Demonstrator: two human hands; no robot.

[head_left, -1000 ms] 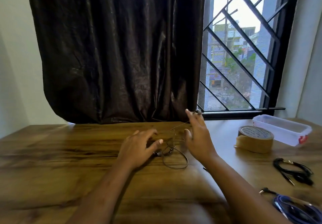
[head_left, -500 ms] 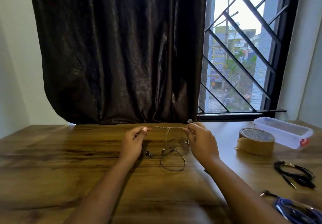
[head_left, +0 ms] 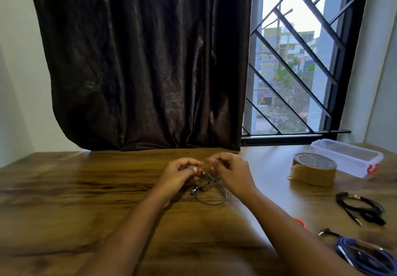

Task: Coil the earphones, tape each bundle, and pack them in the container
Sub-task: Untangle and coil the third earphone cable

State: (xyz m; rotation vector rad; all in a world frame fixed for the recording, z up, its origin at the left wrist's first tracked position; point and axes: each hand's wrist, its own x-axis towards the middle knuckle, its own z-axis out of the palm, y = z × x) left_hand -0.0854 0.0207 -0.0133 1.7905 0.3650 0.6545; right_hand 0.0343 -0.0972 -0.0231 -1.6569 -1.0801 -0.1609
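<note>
A thin grey earphone set (head_left: pixel 211 192) lies in the middle of the wooden table (head_left: pixel 86 189), its cable in a loose loop with the earbuds at the left of the loop. My left hand (head_left: pixel 180 173) and my right hand (head_left: pixel 231 171) are close together just above it, each pinching part of the cable, which arcs between the fingertips. At the right lie a roll of brown tape (head_left: pixel 313 169), a clear plastic container (head_left: pixel 347 156), a black earphone bundle (head_left: pixel 361 207) and a blue earphone bundle (head_left: pixel 365 256).
A dark curtain (head_left: pixel 139 60) hangs over the table's back edge, beside a barred window (head_left: pixel 296 60). A small orange object (head_left: pixel 299 222) peeks out from behind my right forearm.
My hands have come closer together over the grey earphones, from a spread with the cable stretched between them, and now pinch the cable in a short arc.
</note>
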